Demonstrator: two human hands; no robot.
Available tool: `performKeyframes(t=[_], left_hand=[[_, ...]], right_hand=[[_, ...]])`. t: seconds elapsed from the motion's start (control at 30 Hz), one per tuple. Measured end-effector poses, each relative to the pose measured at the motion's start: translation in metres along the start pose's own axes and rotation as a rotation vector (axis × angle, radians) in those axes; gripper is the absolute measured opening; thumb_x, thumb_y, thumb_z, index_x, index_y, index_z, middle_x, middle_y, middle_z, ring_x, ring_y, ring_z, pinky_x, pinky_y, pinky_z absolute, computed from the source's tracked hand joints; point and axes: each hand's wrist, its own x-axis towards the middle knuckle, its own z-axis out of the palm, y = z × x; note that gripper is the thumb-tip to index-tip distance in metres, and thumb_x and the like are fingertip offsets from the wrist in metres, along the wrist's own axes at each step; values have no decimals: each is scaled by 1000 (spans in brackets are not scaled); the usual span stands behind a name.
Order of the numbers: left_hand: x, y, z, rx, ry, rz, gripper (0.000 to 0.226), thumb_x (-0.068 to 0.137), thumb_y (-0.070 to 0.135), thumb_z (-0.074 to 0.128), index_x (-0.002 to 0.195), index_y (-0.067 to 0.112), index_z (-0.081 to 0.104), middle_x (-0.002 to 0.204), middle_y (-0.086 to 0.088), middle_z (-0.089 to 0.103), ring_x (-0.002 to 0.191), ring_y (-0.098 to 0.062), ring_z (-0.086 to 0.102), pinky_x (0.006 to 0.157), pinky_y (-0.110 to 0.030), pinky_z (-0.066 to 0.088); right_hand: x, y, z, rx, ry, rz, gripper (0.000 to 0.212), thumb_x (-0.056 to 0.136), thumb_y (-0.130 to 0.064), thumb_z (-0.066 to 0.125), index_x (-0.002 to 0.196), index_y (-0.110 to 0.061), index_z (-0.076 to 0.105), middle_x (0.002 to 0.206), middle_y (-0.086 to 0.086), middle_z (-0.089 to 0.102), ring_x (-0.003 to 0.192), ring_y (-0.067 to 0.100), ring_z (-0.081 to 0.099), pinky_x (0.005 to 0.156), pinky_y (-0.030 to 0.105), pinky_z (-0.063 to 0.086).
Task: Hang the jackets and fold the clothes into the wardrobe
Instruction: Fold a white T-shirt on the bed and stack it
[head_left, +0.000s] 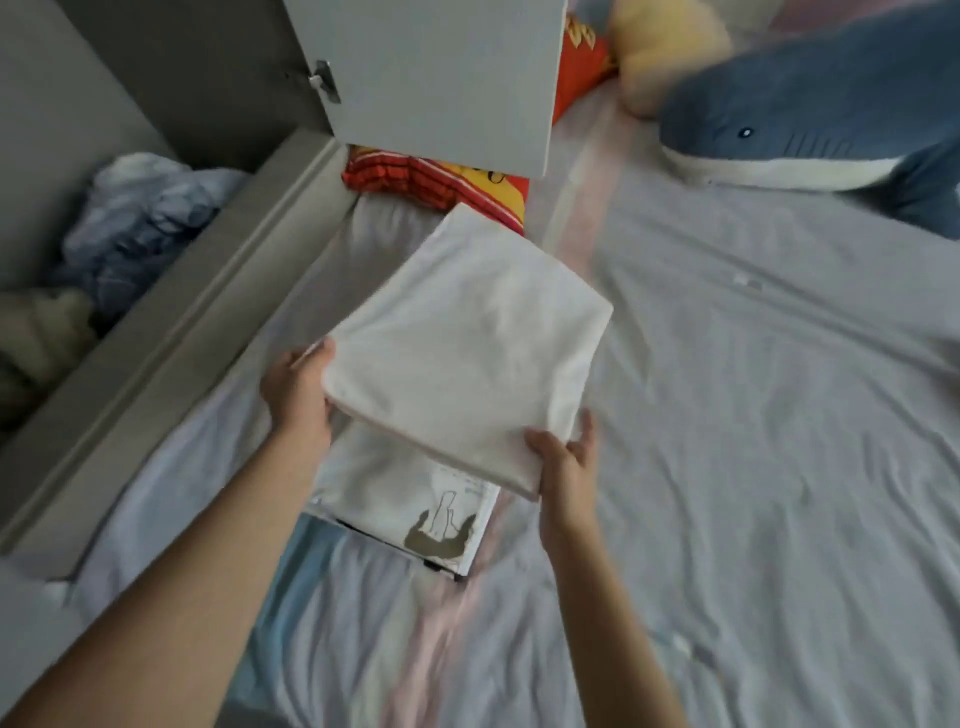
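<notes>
A folded white garment is held above the bed between both hands. My left hand grips its left edge, thumb on top. My right hand grips its near right corner, thumb on top and fingers underneath. Below it on the bed lies another folded white garment with a dark printed figure, resting on a darker folded piece. The grey wardrobe stands at the left, and its open door hangs over the bed's far end.
Crumpled blue and beige clothes lie inside the wardrobe's bottom at left. A red and yellow cushion, a yellow plush and a blue shark plush sit at the bed's far end. The pale bedsheet spreads to the right.
</notes>
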Motion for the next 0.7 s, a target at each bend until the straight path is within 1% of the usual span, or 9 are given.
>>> performKeyframes(t=[0.07, 0.1, 0.2, 0.27, 0.37, 0.47, 0.53, 0.63, 0.7], left_hand=[[11, -46, -40, 198, 222, -32, 15, 84, 12, 69, 89, 0, 62, 88, -9, 64, 83, -19, 59, 59, -24, 46], [15, -68, -61, 236, 254, -99, 22, 84, 17, 70, 97, 1, 62, 96, -12, 62, 89, -21, 59, 61, -26, 48], [28, -115, -102, 171, 159, -350, 34, 85, 30, 70, 112, 12, 57, 113, -8, 60, 102, -24, 59, 66, -36, 52], [32, -118, -107, 134, 45, -411, 42, 88, 34, 66, 123, 13, 56, 123, -7, 61, 110, -23, 59, 69, -39, 54], [33, -100, -103, 35, -34, -399, 26, 97, 27, 52, 119, 14, 53, 109, -6, 64, 95, -20, 64, 71, -37, 55], [32, -87, -105, -104, -53, -345, 9, 97, 20, 48, 102, 17, 55, 97, -4, 67, 82, -17, 67, 70, -32, 56], [27, -96, -119, -35, -10, -347, 7, 98, 20, 48, 99, 18, 55, 93, -1, 69, 79, -14, 67, 65, -28, 57], [23, -117, -138, 96, 9, -421, 18, 98, 24, 50, 115, 18, 50, 104, 1, 63, 82, -9, 64, 62, -26, 53], [25, -120, -142, 112, 14, -420, 10, 98, 19, 50, 108, 18, 51, 98, 3, 62, 80, -8, 62, 62, -24, 53]], right_hand=[[-3, 59, 4, -91, -20, 226, 51, 79, -4, 62, 126, -11, 42, 101, 7, 61, 82, 15, 60, 66, 22, 51], [-4, 89, 1, -158, -42, 305, 49, 75, -12, 64, 122, -7, 49, 104, 11, 63, 87, 20, 60, 68, 26, 51], [-1, 145, -15, -306, -27, 401, 33, 88, -16, 63, 118, -4, 57, 111, 14, 65, 97, 28, 63, 80, 40, 52], [4, 144, -20, -319, -37, 394, 20, 93, -13, 57, 112, -6, 58, 102, 9, 66, 92, 25, 62, 81, 40, 51], [3, 133, -18, -269, -130, 375, 11, 94, -8, 53, 99, -13, 61, 87, 1, 65, 81, 16, 60, 74, 35, 48], [-6, 129, -19, -277, -180, 347, 12, 79, -16, 64, 91, -13, 65, 88, 2, 66, 82, 17, 59, 74, 33, 47], [-12, 133, -19, -331, -173, 341, 15, 73, -17, 65, 88, -15, 67, 86, 1, 68, 82, 16, 61, 74, 30, 49], [-9, 131, -16, -336, -124, 371, 28, 67, -18, 62, 94, -12, 65, 86, 3, 65, 83, 20, 59, 70, 30, 48], [1, 122, -16, -301, -104, 388, 27, 72, -16, 63, 98, -9, 61, 87, 7, 63, 82, 20, 60, 67, 28, 50]])
